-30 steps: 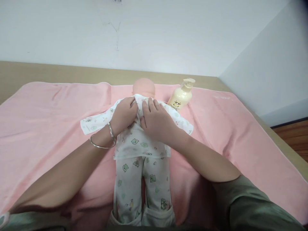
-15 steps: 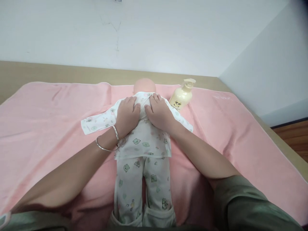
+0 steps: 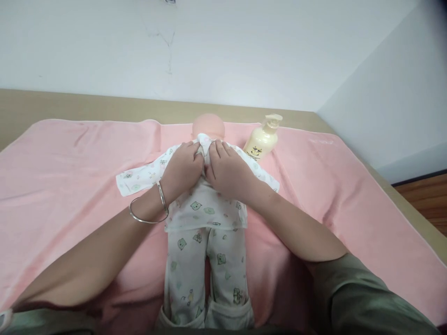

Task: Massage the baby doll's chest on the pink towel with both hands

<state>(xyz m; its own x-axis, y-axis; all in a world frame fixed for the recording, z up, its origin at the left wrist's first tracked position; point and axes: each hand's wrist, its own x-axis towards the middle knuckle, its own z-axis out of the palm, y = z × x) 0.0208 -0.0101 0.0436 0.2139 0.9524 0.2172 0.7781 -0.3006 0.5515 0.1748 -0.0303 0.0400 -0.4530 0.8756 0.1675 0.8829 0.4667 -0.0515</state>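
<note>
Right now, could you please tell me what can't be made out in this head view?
Head view:
- The doll: feet cut off by the bottom edge.
- Shirt: middle hidden under the left hand and right hand; grip unclear.
- Bottle: label too small to read.

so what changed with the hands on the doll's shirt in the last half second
The left hand and right hand slid inward from the shoulders and bunched the shirt collar between them, left fingers gripping it. The doll, bottle and pink towel stayed put.

Single head view, close, facing forward-down over pink blanket [image 3: 70, 158] toward wall [image 3: 223, 46]
</note>
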